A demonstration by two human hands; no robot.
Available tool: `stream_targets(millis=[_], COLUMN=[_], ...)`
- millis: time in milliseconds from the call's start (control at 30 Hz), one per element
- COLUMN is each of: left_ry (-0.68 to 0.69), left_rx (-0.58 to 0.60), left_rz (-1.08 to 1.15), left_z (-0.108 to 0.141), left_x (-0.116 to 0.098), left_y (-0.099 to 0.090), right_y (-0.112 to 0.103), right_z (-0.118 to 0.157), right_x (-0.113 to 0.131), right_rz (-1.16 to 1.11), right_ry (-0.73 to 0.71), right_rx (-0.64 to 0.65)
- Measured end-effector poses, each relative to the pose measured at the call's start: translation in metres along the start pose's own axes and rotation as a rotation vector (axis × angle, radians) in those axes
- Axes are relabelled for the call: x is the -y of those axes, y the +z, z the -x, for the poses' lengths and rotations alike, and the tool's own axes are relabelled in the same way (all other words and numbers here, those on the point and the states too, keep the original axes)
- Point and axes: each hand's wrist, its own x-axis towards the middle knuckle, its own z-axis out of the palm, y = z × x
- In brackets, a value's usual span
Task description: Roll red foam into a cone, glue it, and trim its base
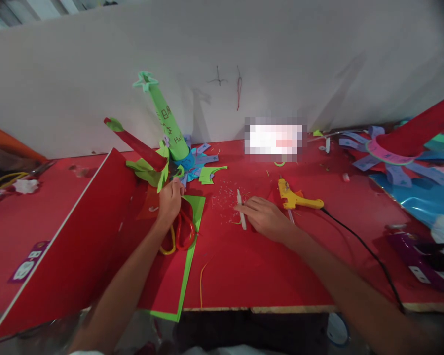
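My right hand [264, 215] has its fingers closed at a slim white pen [241, 211], which points away from me over the red tabletop [233, 266]. Small pale scraps [224, 199] are scattered just left of the pen. My left hand [170, 199] is closed in a pinch near the base of a lettered green paper cone [168, 116]; what its fingertips hold is too small to tell. Scissor handles, one red [186, 231] and one yellow [169, 242], show beside the left wrist, on red and green sheets [185, 276]. Their blades are hidden.
A yellow glue gun [296, 197] with a black cord [366, 246] lies right of my right hand. A red board [74, 246] leans upright at left. Another red cone [422, 130] with paper petals stands far right. A white wall [299, 64] borders the table.
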Motion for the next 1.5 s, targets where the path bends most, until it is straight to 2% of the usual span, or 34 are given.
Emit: stream_targets(millis=[367,667,767,833,1033,1133,1267,1500], left_ry=[-0.065,-0.06,-0.018,0.031,0.258,0.406,0.495,0.485], left_rx=[-0.041,-0.09,-0.095,-0.045,0.302,0.411,0.439,0.449], left_rz=[0.057,0.051,0.018,0.002,-0.172,-0.289,-0.359,-0.383], left_z=[0.002,0.005,0.006,0.007,0.008,0.008,0.008,0.007], left_x=[-0.005,-0.01,-0.01,-0.01,-0.006,0.001,0.008,0.008], left_y=[-0.002,-0.005,-0.005,-0.004,0.005,0.009,0.011,0.011], right_y=[0.0,0.0,-0.001,-0.001,-0.001,0.0,0.002,0.004], right_z=[-0.001,0.0,0.0,0.0,-0.001,-0.001,0.0,0.001], right_x=[0.001,0.001,0.001,0.001,0.001,0.001,0.0,0.0], right_rz=[-0.007,-0.048,-0.056,-0.059,-0.054,-0.038,-0.042,-0.066], right_ry=[0.011,0.014,0.016,0.023,0.02,0.006,-0.001,0.019], right_rx=[0.019,0.017,0.018,0.027,0.041,0.039,0.033,0.034])
